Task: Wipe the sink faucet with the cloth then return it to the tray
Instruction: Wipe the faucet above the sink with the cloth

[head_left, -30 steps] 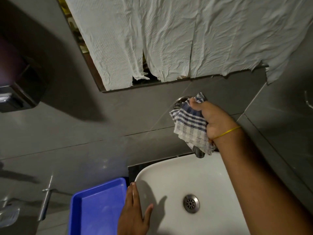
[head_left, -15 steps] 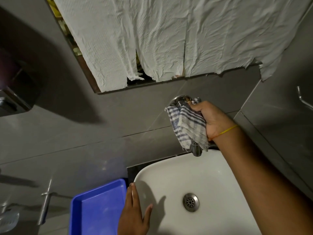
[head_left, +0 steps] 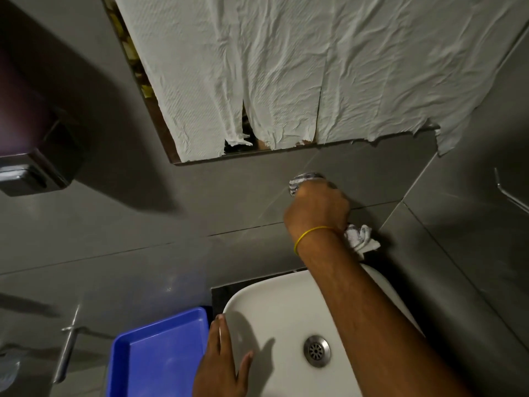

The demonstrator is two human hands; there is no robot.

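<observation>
My right hand (head_left: pixel 316 207) is closed around the blue-and-white checked cloth (head_left: pixel 361 239), pressing it over the wall-mounted faucet above the white sink (head_left: pixel 274 319). The faucet is almost wholly hidden under the hand and cloth; only a sliver of metal shows at the top, by a bit of cloth. One end of the cloth hangs out below my wrist. My left hand (head_left: pixel 221 365) rests flat on the sink's left rim, fingers apart, holding nothing. The blue tray (head_left: pixel 160 353) lies to the left of the sink with nothing in it.
White paper sheets (head_left: pixel 300 70) cover the mirror above. A dark dispenser (head_left: pixel 31 173) hangs on the wall at left. A metal handle (head_left: pixel 68 348) sticks out at lower left, and a metal rail (head_left: pixel 512 193) is on the right wall. The drain (head_left: pixel 316 350) sits mid-basin.
My right hand has rolled over the top of the faucet, covering it and most of the cloth. The view has shifted; my left hand stays on the sink rim.
</observation>
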